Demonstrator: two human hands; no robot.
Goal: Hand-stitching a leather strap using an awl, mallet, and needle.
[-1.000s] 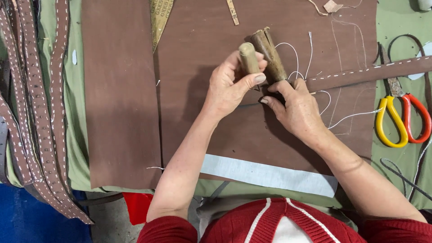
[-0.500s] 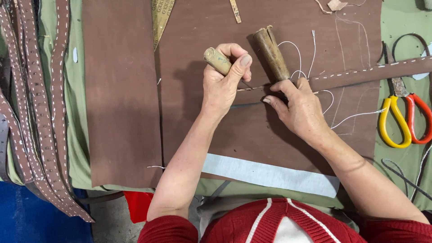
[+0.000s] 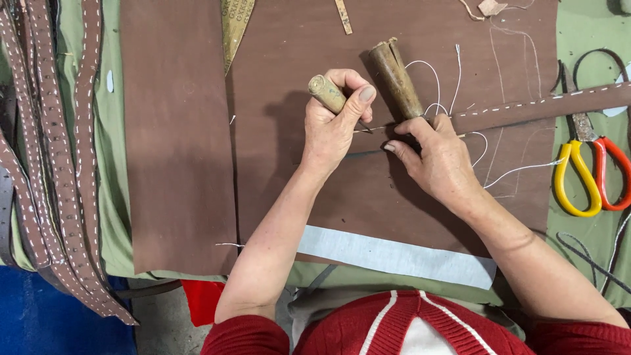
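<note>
As of a second ago both wooden handles stood bunched together; now left hand (image 3: 335, 125) shifted left, awl (image 3: 328, 95) tilted, tip down at strap (image 3: 526, 108) near frame centre, so stitching is underway. Left fingers wrapped tight round awl. Right hand (image 3: 437, 158) pinching strap flat beside second handle (image 3: 394, 79), white thread (image 3: 427, 72) looped above.

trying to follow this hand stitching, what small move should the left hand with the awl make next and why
Probably press the awl tip down into the leather strap. The left hand grips its wooden handle with the point aimed at the strap's unstitched end, which the right hand pins flat beside a second wooden-handled tool, with white thread trailing loose.
</note>
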